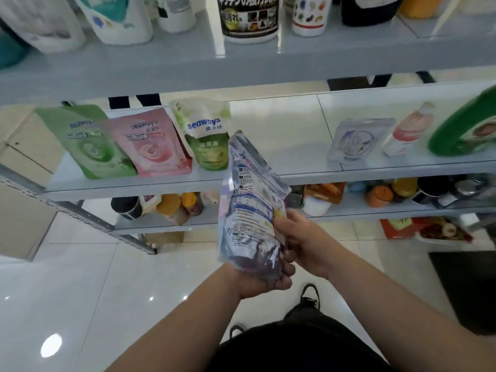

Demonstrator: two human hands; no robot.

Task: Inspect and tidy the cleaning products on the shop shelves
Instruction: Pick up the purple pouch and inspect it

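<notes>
I hold a purple-and-clear refill pouch upright in front of the middle shelf, its printed back facing me. My left hand cups the pouch's bottom from below, fingers curled round it. My right hand grips its right edge at mid-height. On the shelf behind stand a green pouch, a pink pouch and a light green pouch at the left. A similar clear purple pouch stands at the right.
A pink-and-white bottle and a large green jug stand at the shelf's right end. White bottles and a black-labelled canister fill the upper shelf. Jars and packets crowd the lower shelves. Glossy tiled floor lies below.
</notes>
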